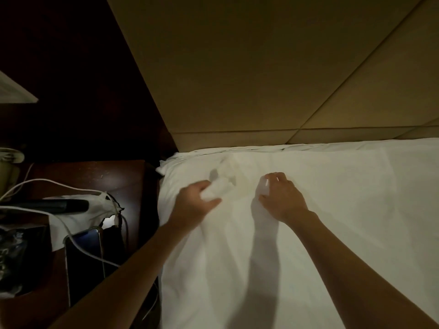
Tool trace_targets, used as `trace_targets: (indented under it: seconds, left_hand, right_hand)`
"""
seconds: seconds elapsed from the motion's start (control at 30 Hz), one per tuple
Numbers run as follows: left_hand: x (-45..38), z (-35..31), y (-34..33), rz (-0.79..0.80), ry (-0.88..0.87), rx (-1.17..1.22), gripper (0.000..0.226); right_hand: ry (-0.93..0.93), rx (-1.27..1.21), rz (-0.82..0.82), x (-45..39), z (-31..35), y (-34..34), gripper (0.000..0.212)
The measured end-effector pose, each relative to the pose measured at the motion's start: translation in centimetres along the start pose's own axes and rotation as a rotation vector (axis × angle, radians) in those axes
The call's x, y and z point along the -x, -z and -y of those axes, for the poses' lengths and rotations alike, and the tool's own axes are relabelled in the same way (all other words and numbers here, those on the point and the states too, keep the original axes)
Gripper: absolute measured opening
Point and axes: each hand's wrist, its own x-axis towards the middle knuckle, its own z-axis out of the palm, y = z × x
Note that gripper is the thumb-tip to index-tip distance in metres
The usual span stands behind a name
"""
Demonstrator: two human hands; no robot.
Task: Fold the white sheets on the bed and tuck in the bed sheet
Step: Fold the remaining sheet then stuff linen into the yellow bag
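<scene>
The room is dim and yellowish. The white sheet [332, 210] is the brightest part. Both arms throw soft dark shadows on it. The left hand [194, 205] looks blurry. The left side is very dark. Straight lines bend near the edges.

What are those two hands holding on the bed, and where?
Both grip the white sheet near the headboard: the left hand bunches a fold in its fingers, the right hand pinches the cloth beside it.

Dim, warm light here, and a tan padded headboard [261, 67] with stitched panel seams fills the back. Off to the left, a dark wooden nightstand [99, 174] sits against dark wood panelling [71, 67], cluttered with a phone [84, 257] and white charging cables [47, 184].
</scene>
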Motion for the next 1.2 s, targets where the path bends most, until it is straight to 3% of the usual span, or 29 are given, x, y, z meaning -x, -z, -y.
trace_targets:
  seconds: [0.03,0.17,0.27,0.4,0.57,0.7,0.77,0.93,1.03,1.2]
  left_hand:
    - [0.8,-0.1,-0.4,0.003,-0.087,-0.015,0.016]
    - [1.9,0.9,-0.6,-0.059,-0.34,-0.112,0.018]
    - [2.7,0.9,0.3,0.02,-0.33,-0.078,0.017]
    - [4.1,1.4,1.5,0.07,-0.277,-0.05,0.014]
    - [5.2,3.1,4.5,0.04,-0.264,-0.049,0.032]
    - [5.2,3.1,7.2,0.101,-0.229,-0.063,0.011]
    - [5.3,2.8,7.7,0.124,-0.227,-0.136,0.035]
    - [6.0,1.1,8.6,0.163,-0.167,-0.358,0.025]
    - [7.3,-0.7,8.7,0.161,-0.206,-0.314,0.01]
    - [11.5,-2.4,8.0,0.487,-0.26,-0.223,0.033]
  right_hand:
    - [-0.001,-0.022,-0.015,0.0,0.1,0.1,0.053]
    - [0.123,-0.014,-0.131,-0.3,1.8,0.4,0.071]
    - [0.315,0.071,-0.114,-0.5,4.0,1.1,0.082]
    - [0.445,0.294,0.007,-0.9,5.6,1.4,0.047]
    - [0.3,0.444,-0.029,-0.3,4.0,1.3,0.026]
    - [0.168,0.548,-0.082,1.2,0.5,2.4,0.03]
    - [0.154,0.496,-0.043,2.5,-0.7,2.7,0.03]
    - [0.18,0.477,0.001,7.5,-1.7,2.3,0.029]
    - [0.154,0.438,0.041,10.7,-2.4,1.3,0.031]
    - [0.149,0.438,0.005,13.6,-5.0,-0.2,0.024]
